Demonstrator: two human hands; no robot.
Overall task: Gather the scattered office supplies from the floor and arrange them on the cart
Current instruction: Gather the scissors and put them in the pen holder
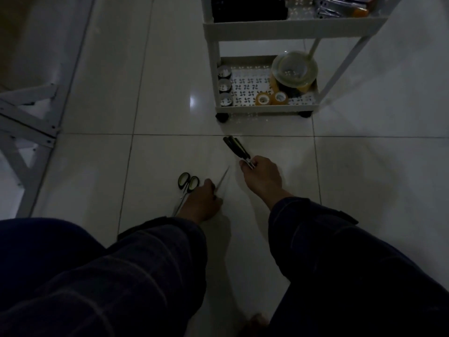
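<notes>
You have a pair of scissors (187, 184) with black-and-green loop handles lying flat on the white tile, handles pointing away from you and the closed blades running back under your left hand, while a slim, pale blade-like piece (223, 179) sticks out ahead of that hand's fingers, too dim to identify. In your right hand sits a bundle of black-handled tools (237, 147), held by the metal ends with the dark handles angling up toward the cart (264, 29). The white cart stands just beyond, its perforated bottom shelf holding three small round tins (224, 85) along the left edge, two small amber tape rolls (271, 99) at the front and a stack of large clear tape rolls (294, 69) at the back right.
</notes>
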